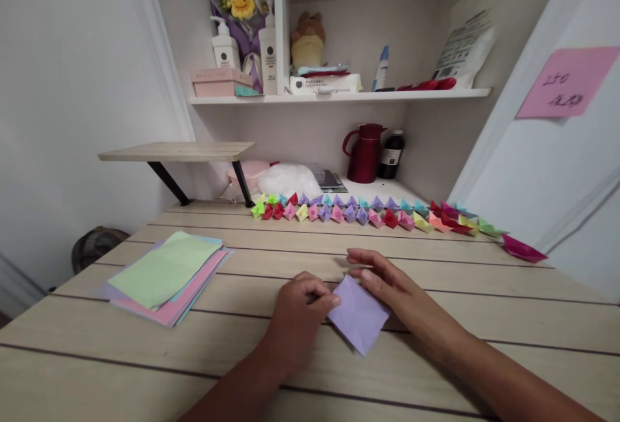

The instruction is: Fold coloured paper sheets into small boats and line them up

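A purple square of folded paper [361,315] lies on the wooden table, turned with one corner toward me and with faint creases across it. My left hand [301,302] pinches its left corner between thumb and curled fingers. On the upper right side of the paper rests my right hand [387,280], its fingers stretched out and apart, the thumb along the paper's edge. The underside of the paper is hidden.
Two rows of colourful folded paper boats [349,214] run along the table's back. A stack of coloured paper sheets [167,270] lies at the left. Behind stand a small raised shelf [179,150], a dark red jug [365,154] and a dark bottle [391,154].
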A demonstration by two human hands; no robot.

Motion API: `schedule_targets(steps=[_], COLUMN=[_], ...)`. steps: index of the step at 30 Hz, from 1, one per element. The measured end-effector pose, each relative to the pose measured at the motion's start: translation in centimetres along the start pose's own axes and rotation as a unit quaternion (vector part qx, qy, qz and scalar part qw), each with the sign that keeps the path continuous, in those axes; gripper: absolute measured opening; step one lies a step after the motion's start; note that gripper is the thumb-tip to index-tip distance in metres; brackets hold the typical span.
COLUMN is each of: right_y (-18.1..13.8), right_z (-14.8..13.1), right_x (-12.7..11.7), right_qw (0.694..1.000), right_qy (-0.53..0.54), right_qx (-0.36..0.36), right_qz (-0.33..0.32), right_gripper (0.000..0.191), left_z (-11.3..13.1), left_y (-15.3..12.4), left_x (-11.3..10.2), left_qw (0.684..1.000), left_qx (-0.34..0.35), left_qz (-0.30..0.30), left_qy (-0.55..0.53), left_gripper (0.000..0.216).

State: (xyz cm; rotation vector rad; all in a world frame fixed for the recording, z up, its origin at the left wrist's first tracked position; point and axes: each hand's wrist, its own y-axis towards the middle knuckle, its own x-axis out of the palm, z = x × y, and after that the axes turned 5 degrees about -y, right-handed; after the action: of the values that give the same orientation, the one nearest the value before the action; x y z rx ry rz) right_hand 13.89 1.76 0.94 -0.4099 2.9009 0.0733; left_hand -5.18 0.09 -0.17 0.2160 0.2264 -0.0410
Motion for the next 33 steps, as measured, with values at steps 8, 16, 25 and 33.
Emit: schedule_targets(steps=[8,16,25,33], right_y=[-0.9,0.0,-0.4,-0.1], right_z=[-0.8,0.0,0.0,0.2], right_x=[0.5,1.5,1.2,0.7], right_qw=[0.991,0.986,0.983,0.999], right_qy=[0.119,0.145,0.173,-0.025], right_qx=[0.047,0.017,0.037,-0.027], right_qz=[-0.033,-0.083,-0.056,-0.02], right_gripper=[0.063,0.034,0.03,0.022], left_z=[0.6,-0.2,-0.1,0.0], left_y=[0.0,0.4,0.2,-0.1], left_x=[0.1,0.1,0.6,1.0], left_qw=[0.995,0.993,0.984,0.997], left_qx=[0.048,0.024,-0.097,-0.057], left_qz=[0.083,0.092,-0.017,0.004], left_qy=[-0.034,-0.064,-0.146,-0.061], left_gripper=[0.018,0.023,0.025,0.014])
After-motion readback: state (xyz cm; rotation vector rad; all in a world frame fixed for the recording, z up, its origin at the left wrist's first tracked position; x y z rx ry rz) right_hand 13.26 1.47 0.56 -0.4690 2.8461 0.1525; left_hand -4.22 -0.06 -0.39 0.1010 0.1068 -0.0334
